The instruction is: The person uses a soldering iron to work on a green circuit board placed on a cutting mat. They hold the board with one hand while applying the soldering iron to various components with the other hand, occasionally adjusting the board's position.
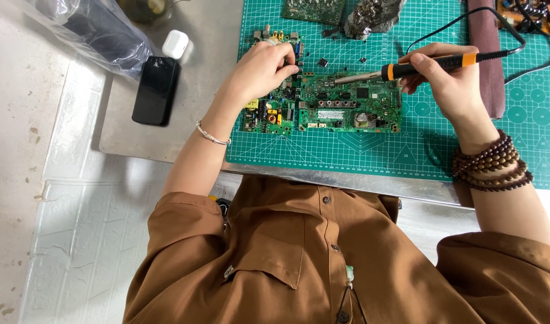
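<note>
1. Bench (167,141): a grey metal surface that carries everything listed below.
2. Cutting mat (467,150): green with a printed grid, laid flat on the bench beneath both hands.
3. Circuit board (347,108): green, lying flat on the cutting mat between the two hands. Its left end sits under the left hand; its right end lies just left of the right hand.
4. Plastic bag (95,30): clear, with dark contents, at the bench corner well to the left of the left hand.
5. Phone (156,90): black, face up on the bench, left of the left hand and clear of the mat.
6. Soldering iron (431,63): black and orange handle, metal tip pointing left and resting on the upper edge of the circuit board. Its black cord runs away to the right of the right hand.
7. Right hand (449,78): grip clenched around the soldering iron handle, pen fashion; beaded bracelets on the wrist.
8. Left hand (266,69): fingers curled and pressed on the upper left corner of the circuit board; whether anything is pinched in this grip cannot be told. A thin bangle sits on the wrist.
9. Earbud case (175,44): white, just above the phone.
</note>
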